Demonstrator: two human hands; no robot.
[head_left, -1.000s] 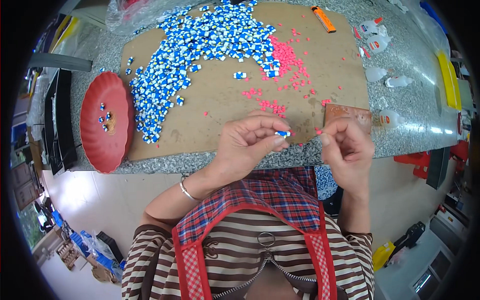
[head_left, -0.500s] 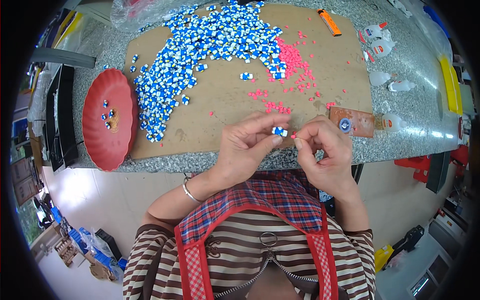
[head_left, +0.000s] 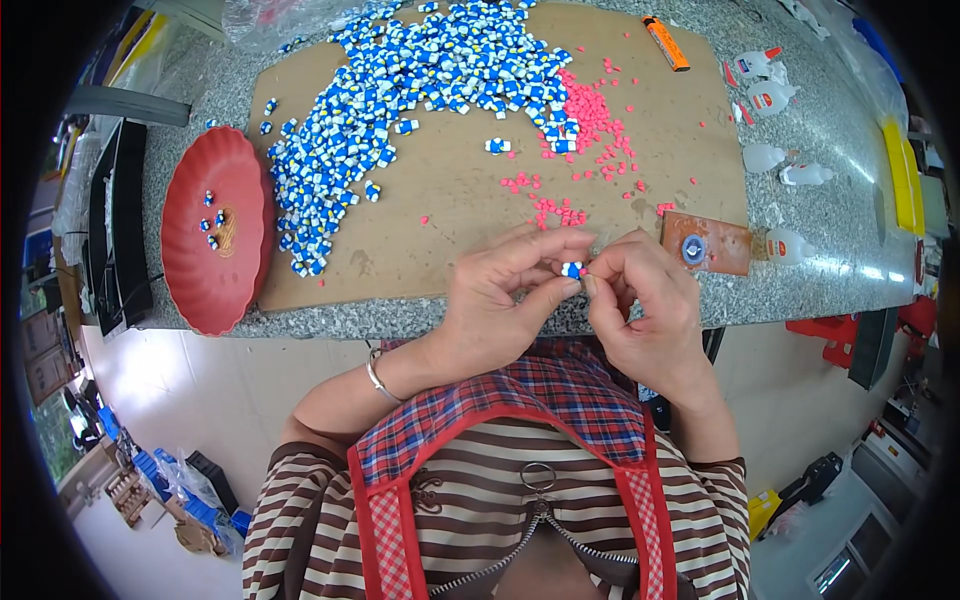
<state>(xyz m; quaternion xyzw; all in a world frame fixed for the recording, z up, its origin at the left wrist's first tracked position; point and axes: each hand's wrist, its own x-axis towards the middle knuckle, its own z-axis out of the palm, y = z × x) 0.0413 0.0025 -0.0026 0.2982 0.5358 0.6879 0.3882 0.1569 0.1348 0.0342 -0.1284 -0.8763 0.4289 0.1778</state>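
Note:
Near the table's front edge, my left hand [head_left: 508, 285] pinches a small blue and white figure [head_left: 572, 270] between thumb and fingers. My right hand [head_left: 648, 300] is closed at the fingertips on a tiny pink piece [head_left: 586, 272], which meets the figure's right end; whether it is stuck there I cannot tell. A heap of similar blue and white figures [head_left: 440, 75] spreads over the brown board [head_left: 430, 180]. Loose pink pieces [head_left: 595, 115] lie to the right of that heap. Beyond my right hand, a small round blue cap-like dish [head_left: 693, 249] rests on a brown plate [head_left: 728, 248].
At the left stands a red scalloped tray [head_left: 190, 280] with several finished-looking figures in it. Small white glue bottles [head_left: 768, 97] line the right side, one [head_left: 788, 246] lying by the brown plate. An orange box cutter [head_left: 665, 44] lies at the board's far right.
My hands have come together. The pink piece in my right fingers, apart from the figure before, now meets its right end. The figure has shifted slightly right and its angle has changed.

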